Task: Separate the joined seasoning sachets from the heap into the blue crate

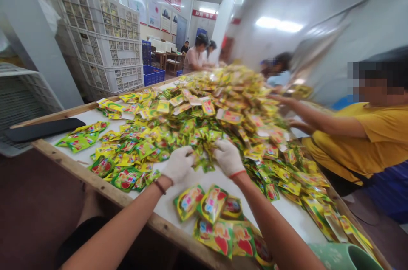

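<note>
Two white-gloved hands work at the heaped surface [296,215], center of the frame. The left hand [179,164] and right hand [228,157], fingers curled, face each other across small green-and-yellow packets [204,159] at the near edge of a large pile [204,113]; whether either grips one cannot be made out. A loose cluster of watermelon-print packets [214,204] lies at lower center, between the forearms. A flat black object [47,129] rests at left, near stacked white crates [117,55] at upper left; at right, a person in yellow [338,142] reaches toward the pile.
</note>
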`<action>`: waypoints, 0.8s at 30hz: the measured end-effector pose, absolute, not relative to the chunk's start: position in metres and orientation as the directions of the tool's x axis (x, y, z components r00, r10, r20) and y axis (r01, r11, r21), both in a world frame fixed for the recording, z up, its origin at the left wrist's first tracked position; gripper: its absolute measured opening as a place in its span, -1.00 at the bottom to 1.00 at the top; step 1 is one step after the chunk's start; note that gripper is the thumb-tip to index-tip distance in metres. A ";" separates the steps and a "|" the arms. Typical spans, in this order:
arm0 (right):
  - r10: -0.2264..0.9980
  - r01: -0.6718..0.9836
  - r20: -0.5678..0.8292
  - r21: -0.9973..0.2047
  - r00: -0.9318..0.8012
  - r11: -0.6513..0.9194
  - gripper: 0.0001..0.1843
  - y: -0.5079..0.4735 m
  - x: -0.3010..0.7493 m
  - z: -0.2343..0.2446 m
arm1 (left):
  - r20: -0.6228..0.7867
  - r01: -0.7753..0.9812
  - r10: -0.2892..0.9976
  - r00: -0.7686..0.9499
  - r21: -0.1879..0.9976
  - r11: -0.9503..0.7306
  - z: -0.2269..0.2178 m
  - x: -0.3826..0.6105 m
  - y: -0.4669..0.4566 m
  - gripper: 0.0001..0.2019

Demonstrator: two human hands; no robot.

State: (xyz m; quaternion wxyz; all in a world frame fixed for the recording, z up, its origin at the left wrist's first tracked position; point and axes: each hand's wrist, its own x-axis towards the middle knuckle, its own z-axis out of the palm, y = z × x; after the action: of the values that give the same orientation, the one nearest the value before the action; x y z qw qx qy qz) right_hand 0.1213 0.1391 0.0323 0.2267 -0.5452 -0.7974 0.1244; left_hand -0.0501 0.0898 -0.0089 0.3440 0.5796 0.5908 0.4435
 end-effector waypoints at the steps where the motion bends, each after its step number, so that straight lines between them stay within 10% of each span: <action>1: 0.933 0.765 0.223 -0.534 -0.282 0.360 -0.78 0.131 0.126 0.035 | 0.074 0.278 0.991 -0.114 0.960 -0.040 -0.009 -0.049 0.090 -0.85; 5: 0.979 0.267 0.028 -0.960 -0.201 0.082 -0.69 0.097 0.133 0.034 | -0.020 -0.067 0.994 -0.104 0.998 0.013 -0.003 -0.040 0.087 -0.70; 8: 0.982 0.037 -0.044 -0.999 -0.183 -0.038 -0.64 0.080 0.129 0.029 | -0.056 -0.297 0.997 -0.047 0.954 0.040 0.005 -0.031 0.079 -0.61; 13: 0.984 0.050 -0.026 -0.999 -0.174 -0.018 -0.67 0.075 0.126 0.027 | -0.096 -0.605 0.993 0.075 0.786 0.122 0.015 -0.026 0.070 -0.62; 24: 0.988 0.120 0.029 -0.992 -0.149 0.047 -0.76 0.084 0.139 0.016 | -0.140 -0.440 0.973 0.185 0.873 0.209 0.014 -0.031 0.066 -0.61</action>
State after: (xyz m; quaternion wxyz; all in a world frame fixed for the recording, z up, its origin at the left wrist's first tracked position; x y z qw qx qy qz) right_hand 0.1388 0.0844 0.0159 0.4392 -0.4821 -0.5750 0.4940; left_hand -0.0306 0.0662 0.0138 0.6820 0.3567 0.3733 0.5180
